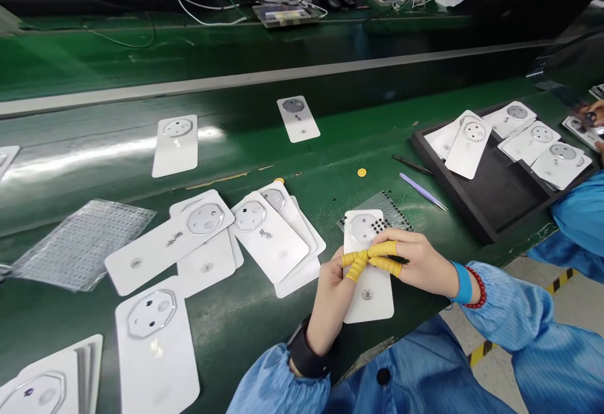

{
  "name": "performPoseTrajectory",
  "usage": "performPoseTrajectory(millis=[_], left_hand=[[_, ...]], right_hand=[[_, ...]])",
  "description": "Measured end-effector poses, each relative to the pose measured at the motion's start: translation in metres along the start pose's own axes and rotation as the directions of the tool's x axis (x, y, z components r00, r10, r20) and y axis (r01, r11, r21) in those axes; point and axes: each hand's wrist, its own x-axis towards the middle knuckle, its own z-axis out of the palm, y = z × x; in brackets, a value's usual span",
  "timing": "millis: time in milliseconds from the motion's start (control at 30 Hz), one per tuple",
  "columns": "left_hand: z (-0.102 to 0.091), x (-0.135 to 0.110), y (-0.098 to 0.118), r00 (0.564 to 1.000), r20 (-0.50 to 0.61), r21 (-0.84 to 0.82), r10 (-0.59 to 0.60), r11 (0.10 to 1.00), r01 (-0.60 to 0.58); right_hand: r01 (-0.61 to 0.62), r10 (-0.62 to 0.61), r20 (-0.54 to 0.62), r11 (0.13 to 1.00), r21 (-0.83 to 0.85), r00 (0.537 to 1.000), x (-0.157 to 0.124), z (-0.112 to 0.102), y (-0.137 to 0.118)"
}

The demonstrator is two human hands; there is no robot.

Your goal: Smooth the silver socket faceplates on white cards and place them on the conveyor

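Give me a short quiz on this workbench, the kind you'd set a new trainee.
1. True or false: the right hand wears a red beaded bracelet.
2. What covers the fingertips? A: yellow finger cots; B: blue gloves; C: black tape.
3. Fill the gap: the purple tweezers lie on the green bench, beside a black ____.

Key: 1 true; 2 A; 3 tray.

Electronics assembly line, factory: long green surface [236,326] with rows of white phone-back panels [268,238], black tray [491,206], blue smocks [542,345], yellow finger cots [384,249], striped floor tape [481,352], cables [207,11] on far bench
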Motion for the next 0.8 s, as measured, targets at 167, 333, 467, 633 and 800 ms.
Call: performPoseTrajectory(millis=[167, 333, 467, 633, 800], left_hand=[[0.002, -0.001, 0.003, 0.998, 0.034, -0.146, -0.053, 0.988, 0.057], [0.005, -0.001, 0.006, 0.999, 0.037, -0.2, -0.038, 0.979, 0.045], [0.006, 0.0, 0.005, 0.998, 0.05, -0.169, -0.023, 0.985, 0.031], [0.004, 0.002, 0.002, 0.999, 0.027, -0.066, 0.019, 0.998, -0.017], [-0.012, -0.011, 0.009, 0.995, -0.036, 0.123, 0.095, 0.988, -0.09]], right_hand=[[0.047, -0.045, 0.015, 0.992, -0.12, 0.999, -0.001, 0.013, 0.002], [0.171, -0.168, 0.037, 0.931, -0.324, 0.985, -0.01, 0.016, -0.004], [0.297, -0.289, 0.092, 0.829, -0.474, 0.953, -0.013, 0.02, -0.005], [0.146, -0.131, 0.075, 0.951, -0.273, 0.989, -0.013, 0.023, 0.007], [-0.176, 0.176, -0.033, 0.984, -0.001, 0.984, -0.015, 0.013, 0.029]])
